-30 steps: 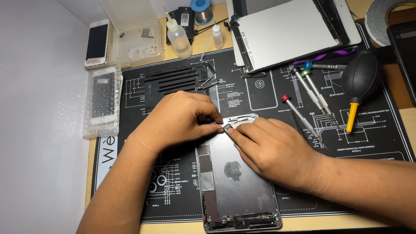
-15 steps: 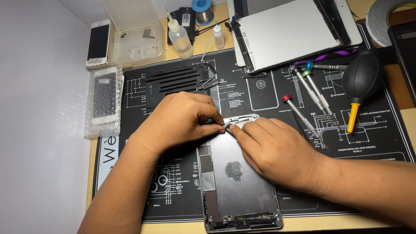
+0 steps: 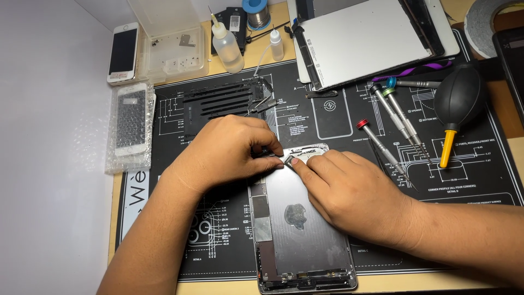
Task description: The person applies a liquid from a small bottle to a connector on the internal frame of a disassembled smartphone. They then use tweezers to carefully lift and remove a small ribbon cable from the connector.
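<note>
Hardly anything has shifted since a second ago: both hands stay pressed together at the top edge of the open grey metal tablet shell (image 3: 305, 229), which lies at six o'clock on the black printed work mat (image 3: 349, 114). Left hand (image 3: 229, 150) pinches a small part against the shell's upper rim, fingers closed on it; what the part is cannot be told. Right hand (image 3: 355, 191) lies over the shell, its forefinger tip touching the same spot. At two o'clock rest a red-capped screwdriver (image 3: 382, 147) and a black rubber air blower (image 3: 458, 104); at twelve o'clock, a white display panel (image 3: 365, 38).
</note>
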